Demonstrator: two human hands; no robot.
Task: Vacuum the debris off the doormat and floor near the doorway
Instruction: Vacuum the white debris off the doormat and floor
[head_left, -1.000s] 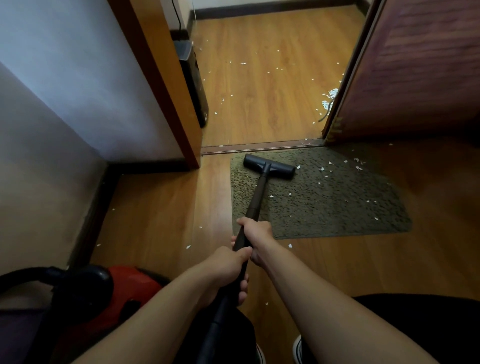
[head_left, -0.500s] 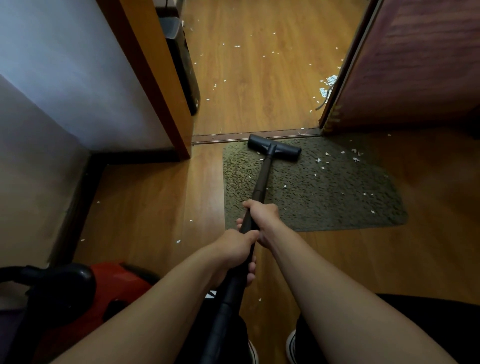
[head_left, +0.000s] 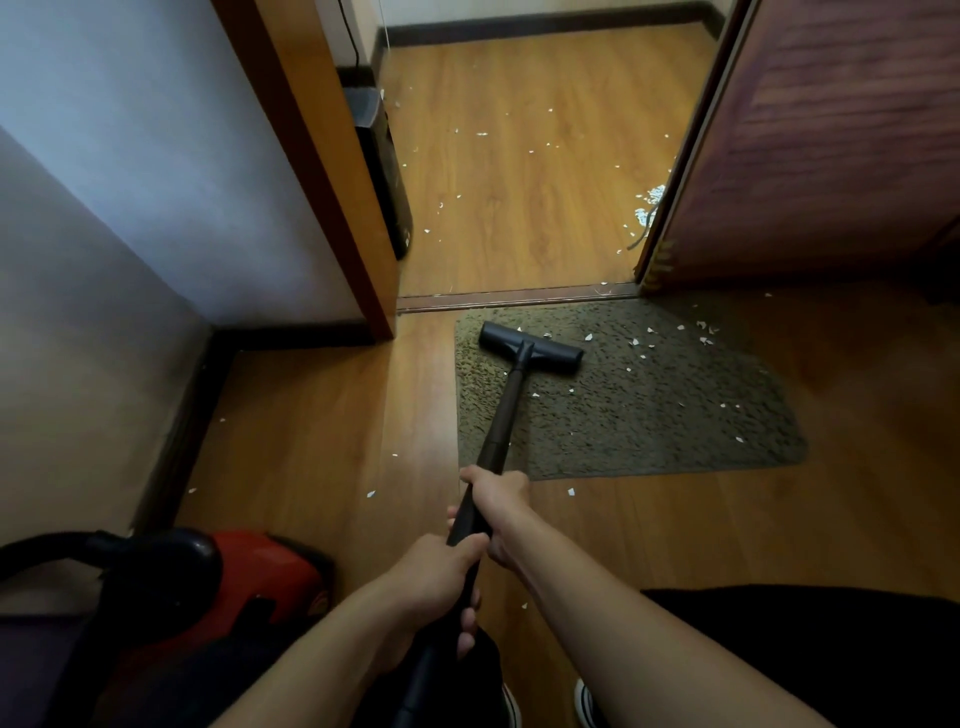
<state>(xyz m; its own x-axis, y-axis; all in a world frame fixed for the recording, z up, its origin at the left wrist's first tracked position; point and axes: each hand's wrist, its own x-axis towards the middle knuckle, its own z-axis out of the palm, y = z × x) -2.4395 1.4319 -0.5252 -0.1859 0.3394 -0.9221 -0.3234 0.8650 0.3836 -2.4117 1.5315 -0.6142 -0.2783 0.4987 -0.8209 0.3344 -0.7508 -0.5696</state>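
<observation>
Mid-pass on the doormat (head_left: 649, 415). Your right hand (head_left: 498, 501) and left hand (head_left: 436, 577) were both wrapped tight round the vacuum wand (head_left: 504, 410), right ahead of left. The floor nozzle (head_left: 530, 347) sat on the mat's far-left part, near the threshold strip (head_left: 519, 300). White scraps (head_left: 644, 332) lay to its right. The next stroke probably called for working rightward across them.

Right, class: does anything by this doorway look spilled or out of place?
Yes. White scraps are scattered over the doormat on its right side and over the wooden floor beyond the threshold, heaped thickest against the lower edge of the open door.
</observation>
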